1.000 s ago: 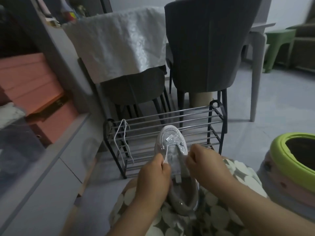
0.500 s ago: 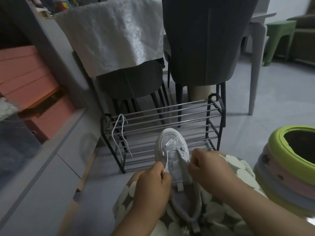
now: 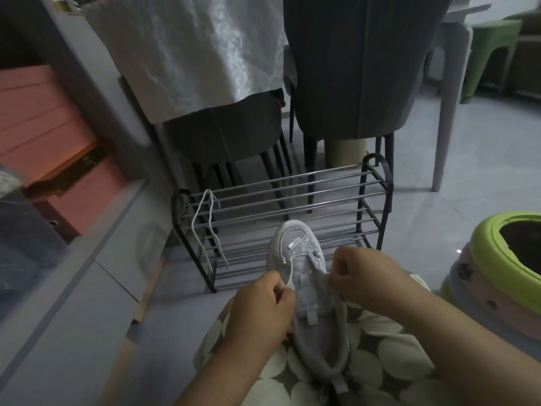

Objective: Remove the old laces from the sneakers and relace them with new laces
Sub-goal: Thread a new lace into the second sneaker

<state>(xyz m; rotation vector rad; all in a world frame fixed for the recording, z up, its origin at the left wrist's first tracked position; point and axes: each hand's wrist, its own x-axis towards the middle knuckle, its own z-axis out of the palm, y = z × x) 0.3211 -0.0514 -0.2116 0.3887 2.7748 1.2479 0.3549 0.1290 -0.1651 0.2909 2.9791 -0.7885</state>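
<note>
The shoe (image 3: 304, 276) lies on the lap with its toe pointing away, the left hand (image 3: 260, 312) pinching the lace (image 3: 289, 273) and the right hand (image 3: 366, 276) pinching the shoe's other edge.

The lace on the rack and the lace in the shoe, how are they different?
The lace on the shoe rack hangs loose over the top bars, touched by no hand; the lace in the sneaker is threaded through an eyelet and pinched by the left hand. The rack lace shows its long length; the sneaker's shows only a short stretch. Both are white.
</note>
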